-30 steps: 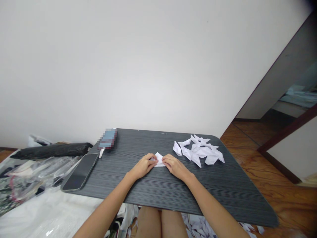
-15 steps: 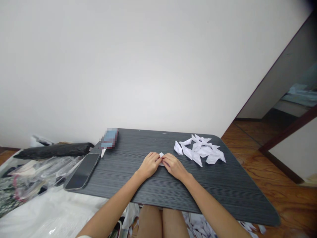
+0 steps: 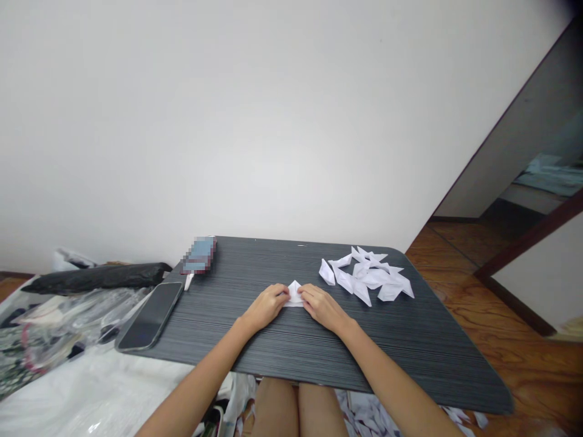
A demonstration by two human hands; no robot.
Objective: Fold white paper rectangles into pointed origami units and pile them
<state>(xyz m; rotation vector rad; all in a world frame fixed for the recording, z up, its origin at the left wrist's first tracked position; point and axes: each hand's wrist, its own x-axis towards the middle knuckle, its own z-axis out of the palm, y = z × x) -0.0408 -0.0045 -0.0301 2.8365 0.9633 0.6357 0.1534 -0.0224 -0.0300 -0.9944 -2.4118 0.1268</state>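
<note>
A small white sheet of folded paper (image 3: 295, 294), with a pointed top and a straight strip along its near edge, lies on the dark table (image 3: 255, 267) before me. My left hand (image 3: 269, 303) has its fingers closed at the paper's left side. At the right side, my right hand (image 3: 319, 304) pinches the paper, fingertips resting on its upper right slope. Part of each side is hidden beneath the fingers. Several folded white paper pieces (image 3: 376, 278) lie in a loose pile to the right of my right hand.
A smartphone (image 3: 151, 317) lies at the table's left edge. Behind it are a blurred-out blue item (image 3: 199, 255) and a small white object (image 3: 188, 281). Bags and a black wrapped bundle (image 3: 98, 277) lie left of the table. More white paper pieces (image 3: 371, 416) are below it.
My left hand has slid a little left, away from my right hand. More of the folded paper now shows between them. The pile and phone stay put.
</note>
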